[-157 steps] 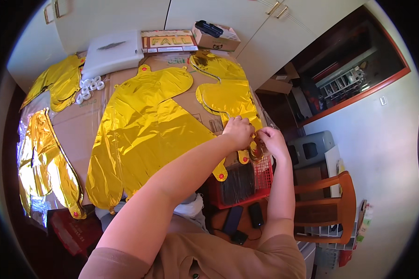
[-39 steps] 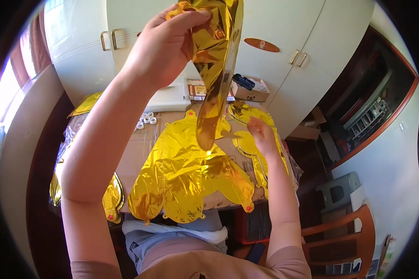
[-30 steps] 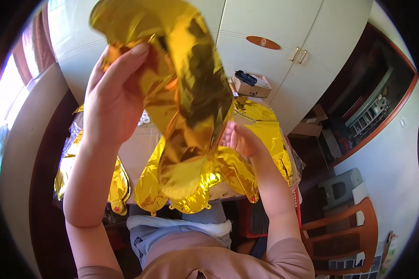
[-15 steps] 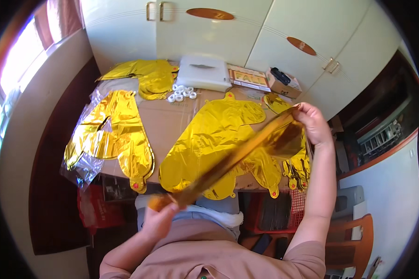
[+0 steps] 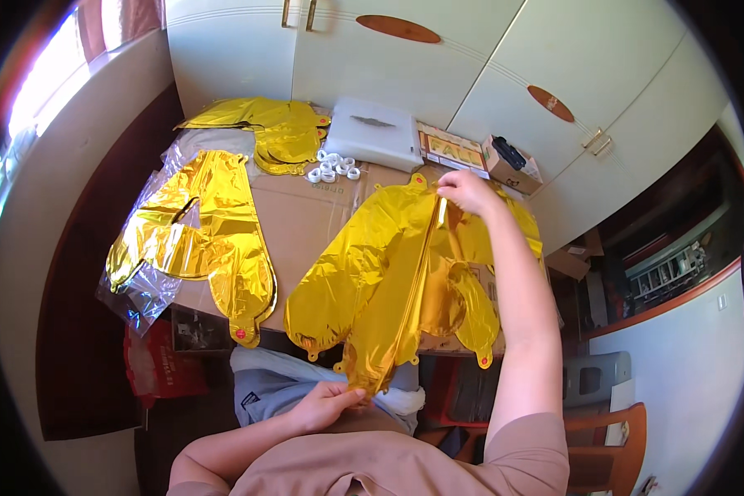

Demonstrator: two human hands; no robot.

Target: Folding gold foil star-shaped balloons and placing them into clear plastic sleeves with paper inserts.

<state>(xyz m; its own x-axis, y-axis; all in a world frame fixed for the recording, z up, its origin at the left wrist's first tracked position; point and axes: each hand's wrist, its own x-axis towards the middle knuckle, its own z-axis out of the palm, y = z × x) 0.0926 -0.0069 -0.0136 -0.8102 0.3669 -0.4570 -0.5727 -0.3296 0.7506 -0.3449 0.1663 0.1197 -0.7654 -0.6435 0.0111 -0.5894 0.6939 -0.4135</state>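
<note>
A flat gold foil balloon is stretched between my two hands, folded along its length. My left hand pinches its lower end near my lap, in front of the table edge. My right hand is closed on its upper end over the table. Under it lies another flat gold foil balloon, partly covered. To the left, a gold foil balloon shaped like the letter A rests on clear plastic wrapping.
More gold foil balloons are stacked at the back left. Several white tape rolls sit by a white plastic case. A flat printed box and a cardboard box with a black object stand against the cabinet.
My right hand has moved left, and my left hand has moved right and lower. The held balloon has turned from a long slanting strip to a steeper, wider spread. The view has shifted slightly.
</note>
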